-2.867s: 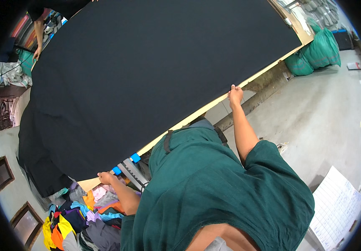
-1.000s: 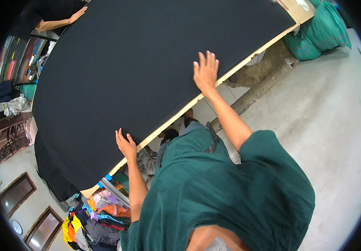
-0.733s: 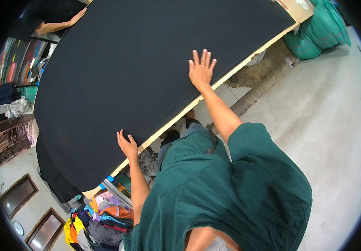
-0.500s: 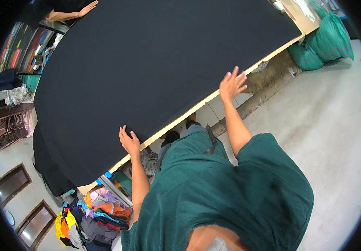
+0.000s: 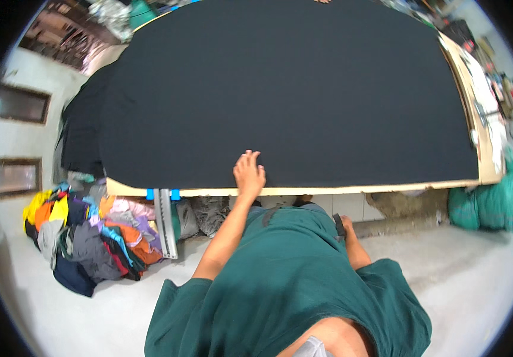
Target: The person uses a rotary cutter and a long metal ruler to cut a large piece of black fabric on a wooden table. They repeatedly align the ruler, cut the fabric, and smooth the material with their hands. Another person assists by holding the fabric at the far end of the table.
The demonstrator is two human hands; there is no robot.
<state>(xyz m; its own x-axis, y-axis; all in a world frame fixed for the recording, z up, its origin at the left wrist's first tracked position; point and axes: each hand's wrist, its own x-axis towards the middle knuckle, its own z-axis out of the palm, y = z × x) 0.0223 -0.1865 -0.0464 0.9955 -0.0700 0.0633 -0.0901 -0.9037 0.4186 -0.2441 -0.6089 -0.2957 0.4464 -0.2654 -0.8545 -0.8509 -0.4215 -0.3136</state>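
Note:
A wide sheet of black cloth (image 5: 304, 95) covers most of the table, smooth across the middle and hanging in folds over the left end. My left hand (image 5: 249, 174) rests on the cloth close to the near edge, fingers stretched forward with nothing held. Down beside my right hip is my right hand (image 5: 347, 222), below the table's edge; its fingers are mostly hidden, so their pose is unclear. The pale wooden edge of the table (image 5: 322, 190) runs between my hands and shows under the cloth.
Metal rails (image 5: 165, 223) with blue clamps hang from the near edge at left. A heap of colourful cloth (image 5: 99, 238) lies beside them. Green sacks (image 5: 494, 211) stand at the right. Across the table, part of another person's hand (image 5: 323, 1) shows at the cloth's far edge.
The view has turned, so the table's near edge now runs level. My right hand has come off the table edge down to my hip. My left hand still lies on the cloth.

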